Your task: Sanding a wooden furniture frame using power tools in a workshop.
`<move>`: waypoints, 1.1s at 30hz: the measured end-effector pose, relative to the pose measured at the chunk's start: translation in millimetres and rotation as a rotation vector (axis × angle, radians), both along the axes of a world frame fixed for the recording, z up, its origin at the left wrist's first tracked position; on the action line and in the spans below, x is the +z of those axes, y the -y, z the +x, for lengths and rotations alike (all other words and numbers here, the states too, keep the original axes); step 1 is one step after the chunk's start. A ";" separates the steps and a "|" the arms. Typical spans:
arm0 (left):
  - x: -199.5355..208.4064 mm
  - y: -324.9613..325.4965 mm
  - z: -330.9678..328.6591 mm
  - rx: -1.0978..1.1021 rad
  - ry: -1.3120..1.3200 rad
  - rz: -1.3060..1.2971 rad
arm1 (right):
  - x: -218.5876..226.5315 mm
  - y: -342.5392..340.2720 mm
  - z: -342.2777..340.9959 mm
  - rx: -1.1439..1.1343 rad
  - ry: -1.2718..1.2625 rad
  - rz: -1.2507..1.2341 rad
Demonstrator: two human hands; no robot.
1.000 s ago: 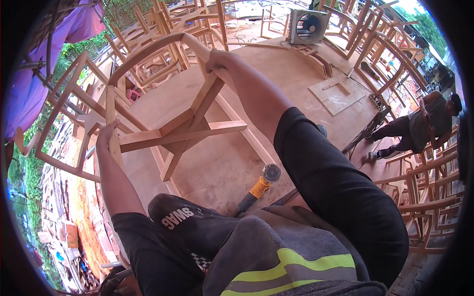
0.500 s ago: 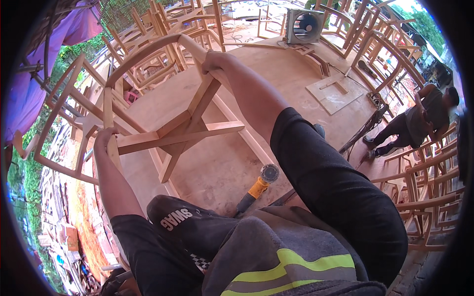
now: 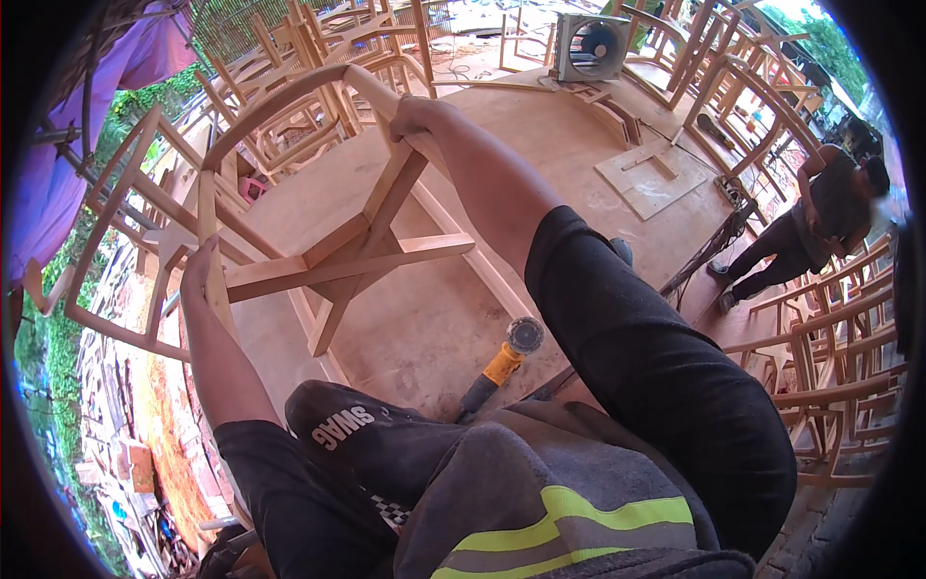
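A bare wooden chair frame point(image 3: 275, 114) stands tilted before me, with a curved rail at the far side and crossed braces point(image 3: 352, 256) inside it. My left hand point(image 3: 198, 275) is closed on its left upright; most of its fingers are hidden behind the wood. At the far right corner, below the bend of the curved rail, my right hand point(image 3: 417, 118) wraps round the frame. On the board surface near my lap lies a yellow and black power sander point(image 3: 500, 367), its round head away from me, touched by neither hand.
A wide wooden board point(image 3: 540, 203) spreads under the frame. Beyond it stand a box fan point(image 3: 590, 48) and stacked chair frames point(image 3: 318, 48). A flat panel point(image 3: 651, 183) lies to the right. A person point(image 3: 820, 212) stands at the right beside more chair frames point(image 3: 839, 376).
My left hand has turned slightly on the upright, and its fingers show less. The chair frame has barely shifted. The person at the right has changed posture, with the head lower and nearer.
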State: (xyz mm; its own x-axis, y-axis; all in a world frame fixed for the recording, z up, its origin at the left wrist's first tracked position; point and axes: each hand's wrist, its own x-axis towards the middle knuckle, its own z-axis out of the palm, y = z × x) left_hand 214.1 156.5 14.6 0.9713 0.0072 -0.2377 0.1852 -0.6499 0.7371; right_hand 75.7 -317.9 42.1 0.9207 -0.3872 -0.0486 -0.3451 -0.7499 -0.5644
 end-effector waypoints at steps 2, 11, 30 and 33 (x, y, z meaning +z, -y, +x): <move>1.4 0.8 -1.5 -0.039 0.011 0.076 | -0.4 0.2 0.5 -0.004 -0.008 0.013; 14.0 9.6 -18.4 -0.085 0.029 0.191 | -0.7 0.5 0.0 -0.002 0.015 -0.007; 7.1 1.9 -7.5 -0.054 0.009 0.175 | 3.2 3.2 7.7 0.020 -0.116 0.001; 4.0 0.0 -4.1 -0.050 0.009 0.145 | 3.9 0.5 7.1 -0.030 -0.104 0.012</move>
